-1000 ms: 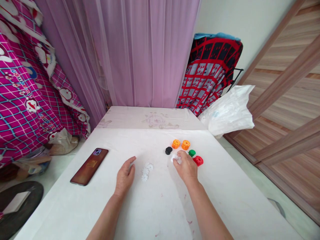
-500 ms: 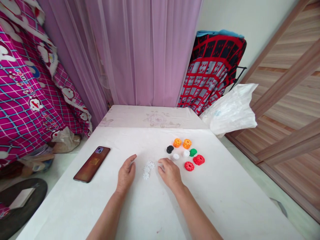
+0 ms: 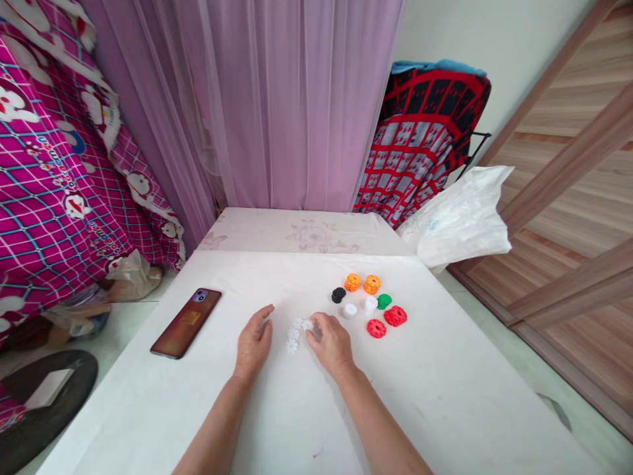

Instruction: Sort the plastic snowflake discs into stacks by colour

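Note:
A small group of white flower-shaped plastic discs [image 3: 293, 338] lies on the white table between my hands. My right hand [image 3: 332, 343] is at the right side of the group, with thumb and fingertips closing on one white disc [image 3: 307, 324] at its upper right edge. Left of the discs, my left hand [image 3: 254, 340] rests on its side, fingers apart and holding nothing. Beyond my right hand sit two white stacks, one [image 3: 349, 310] nearer and one [image 3: 370, 303] farther, a black stack [image 3: 338, 295], and a green stack [image 3: 384, 301].
Two orange stacks [image 3: 353, 282] stand at the back of the coloured pieces, and red discs [image 3: 376, 328] lie at the right. A brown phone [image 3: 186, 323] lies on the table's left side. A white plastic bag [image 3: 459, 218] hangs by the far right corner.
My right hand has moved slightly left and its fingertips now meet a white disc at the group's edge. My left hand keeps its pose. The whole view has shifted a little.

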The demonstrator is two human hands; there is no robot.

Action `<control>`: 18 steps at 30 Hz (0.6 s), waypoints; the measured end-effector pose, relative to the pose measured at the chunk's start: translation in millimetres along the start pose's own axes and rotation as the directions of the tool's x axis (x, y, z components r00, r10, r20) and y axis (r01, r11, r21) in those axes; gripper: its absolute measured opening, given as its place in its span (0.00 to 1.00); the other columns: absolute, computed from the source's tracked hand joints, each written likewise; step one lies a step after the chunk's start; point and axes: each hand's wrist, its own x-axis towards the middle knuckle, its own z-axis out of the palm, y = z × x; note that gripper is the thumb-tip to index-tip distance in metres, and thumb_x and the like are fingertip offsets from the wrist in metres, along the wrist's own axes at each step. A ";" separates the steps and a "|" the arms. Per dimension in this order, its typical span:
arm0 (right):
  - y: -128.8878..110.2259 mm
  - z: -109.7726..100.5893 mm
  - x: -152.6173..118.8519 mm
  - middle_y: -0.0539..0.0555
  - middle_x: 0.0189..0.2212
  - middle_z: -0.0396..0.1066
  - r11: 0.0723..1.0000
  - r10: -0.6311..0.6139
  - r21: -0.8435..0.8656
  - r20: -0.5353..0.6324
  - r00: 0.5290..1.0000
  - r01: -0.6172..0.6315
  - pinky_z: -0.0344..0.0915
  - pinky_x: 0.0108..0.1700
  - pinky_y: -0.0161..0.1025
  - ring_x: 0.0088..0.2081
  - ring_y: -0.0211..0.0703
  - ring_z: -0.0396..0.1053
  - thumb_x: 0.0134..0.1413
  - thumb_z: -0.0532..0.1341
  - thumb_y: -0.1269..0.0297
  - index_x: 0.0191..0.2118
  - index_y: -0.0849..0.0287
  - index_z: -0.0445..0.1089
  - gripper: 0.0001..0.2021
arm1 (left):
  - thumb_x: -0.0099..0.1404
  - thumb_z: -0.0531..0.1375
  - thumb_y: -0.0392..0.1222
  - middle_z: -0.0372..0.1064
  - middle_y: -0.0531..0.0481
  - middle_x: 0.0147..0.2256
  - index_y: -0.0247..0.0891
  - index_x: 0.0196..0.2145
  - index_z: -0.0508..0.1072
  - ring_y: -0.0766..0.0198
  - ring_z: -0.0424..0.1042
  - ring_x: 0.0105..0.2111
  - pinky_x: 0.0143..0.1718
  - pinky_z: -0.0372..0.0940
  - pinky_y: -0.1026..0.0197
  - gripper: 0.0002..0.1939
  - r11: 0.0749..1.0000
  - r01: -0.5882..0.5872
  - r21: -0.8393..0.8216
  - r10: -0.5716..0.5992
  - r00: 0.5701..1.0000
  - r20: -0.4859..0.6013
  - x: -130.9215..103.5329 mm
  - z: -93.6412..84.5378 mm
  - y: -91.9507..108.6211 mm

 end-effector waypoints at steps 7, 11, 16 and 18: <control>46.6 -50.8 7.2 0.51 0.33 0.73 0.984 0.136 -0.086 -0.213 0.968 -0.157 0.60 0.35 0.37 0.34 0.42 0.68 0.51 0.58 0.61 0.38 0.55 0.67 0.09 | 0.63 0.51 0.44 0.73 0.46 0.50 0.40 0.49 0.72 0.58 0.72 0.50 0.55 0.64 0.51 0.19 1.000 0.001 0.010 -0.001 1.000 0.013 0.7 -1.4 1.3; 59.9 -64.4 19.5 0.51 0.35 0.74 0.967 0.194 -0.131 -0.174 0.966 -0.218 0.58 0.33 0.37 0.34 0.42 0.68 0.49 0.60 0.60 0.38 0.55 0.67 0.09 | 0.63 0.52 0.45 0.73 0.47 0.50 0.41 0.49 0.72 0.59 0.72 0.50 0.56 0.64 0.52 0.19 1.000 0.007 0.012 -0.007 1.000 0.016 1.4 -1.2 -0.1; 61.5 -62.8 26.8 0.50 0.35 0.74 0.960 0.207 -0.168 -0.118 0.971 -0.225 0.57 0.33 0.37 0.36 0.43 0.68 0.48 0.61 0.62 0.38 0.55 0.67 0.10 | 0.62 0.52 0.45 0.74 0.48 0.49 0.41 0.48 0.73 0.59 0.72 0.50 0.55 0.64 0.52 0.19 1.000 0.006 0.013 -0.006 1.000 0.006 1.4 -0.3 -1.4; 63.5 -62.1 26.7 0.50 0.35 0.74 0.959 0.206 -0.177 -0.110 0.972 -0.223 0.57 0.32 0.37 0.37 0.44 0.68 0.48 0.61 0.62 0.39 0.55 0.67 0.10 | 0.63 0.52 0.45 0.74 0.48 0.49 0.41 0.48 0.73 0.59 0.72 0.50 0.55 0.65 0.53 0.18 1.000 0.005 0.011 -0.005 1.000 0.002 1.4 -0.4 -1.0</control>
